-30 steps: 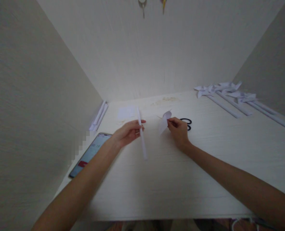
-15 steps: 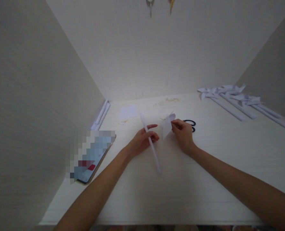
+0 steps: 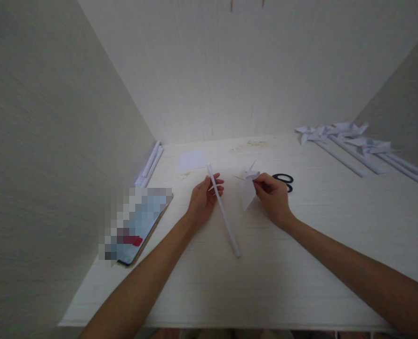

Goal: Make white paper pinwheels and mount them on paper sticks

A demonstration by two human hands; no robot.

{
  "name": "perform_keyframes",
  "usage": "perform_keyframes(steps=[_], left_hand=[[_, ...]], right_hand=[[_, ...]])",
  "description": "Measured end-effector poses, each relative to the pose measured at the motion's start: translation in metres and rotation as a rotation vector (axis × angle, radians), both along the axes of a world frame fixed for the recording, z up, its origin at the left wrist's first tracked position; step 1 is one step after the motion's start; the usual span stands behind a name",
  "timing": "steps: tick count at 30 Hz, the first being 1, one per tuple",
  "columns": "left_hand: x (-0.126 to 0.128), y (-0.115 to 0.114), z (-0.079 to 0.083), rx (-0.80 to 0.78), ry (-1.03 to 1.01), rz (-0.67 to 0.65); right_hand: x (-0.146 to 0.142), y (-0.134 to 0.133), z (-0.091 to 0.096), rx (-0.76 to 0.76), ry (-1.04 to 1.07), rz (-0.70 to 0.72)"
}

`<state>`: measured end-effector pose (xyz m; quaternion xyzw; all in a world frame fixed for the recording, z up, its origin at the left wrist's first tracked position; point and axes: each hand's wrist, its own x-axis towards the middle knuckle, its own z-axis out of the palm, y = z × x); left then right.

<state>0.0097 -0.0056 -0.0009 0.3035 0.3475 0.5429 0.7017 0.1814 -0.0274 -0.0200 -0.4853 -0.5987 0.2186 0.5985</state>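
In the head view, the left hand [image 3: 202, 200] sits just left of the frame's centre, its fingers closed around a rolled white paper stick [image 3: 223, 210] near the stick's upper end. The stick slants from the fingers down and to the right, and its lower end rests on the pale tabletop [image 3: 301, 263] in the middle of the frame. The right hand [image 3: 273, 197] lies just right of centre, pinching a folded white paper piece [image 3: 247, 190] between thumb and fingers; the paper hangs out to the left of the hand, close to the stick but apart from it. Just behind the right hand, black scissors [image 3: 284, 181] lie flat on the tabletop. A flat white paper square [image 3: 191, 160] lies farther back, above the left hand. A phone [image 3: 138, 226], its screen blurred, lies at the left of the tabletop. Several rolled white sticks [image 3: 149, 162] lean along the left wall. At the upper right, finished paper pinwheels [image 3: 346, 136] lie in a row.
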Motion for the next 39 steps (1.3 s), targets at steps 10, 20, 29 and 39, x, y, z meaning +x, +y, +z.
perform_keyframes(steps=[10, 20, 29, 39], left_hand=[[-0.004, -0.005, 0.006, -0.075, 0.035, -0.063], [0.001, -0.016, 0.009, -0.019, 0.18, -0.124], [0.0, -0.017, 0.008, 0.016, 0.223, -0.147], [0.0, -0.018, 0.007, 0.058, 0.24, -0.184]], right_hand=[[0.0, -0.002, 0.0, -0.009, -0.015, 0.021], [-0.003, -0.012, 0.01, 0.081, -0.181, -0.042], [-0.003, -0.013, 0.012, 0.106, -0.216, -0.073], [-0.003, -0.015, 0.015, 0.117, -0.249, -0.079]])
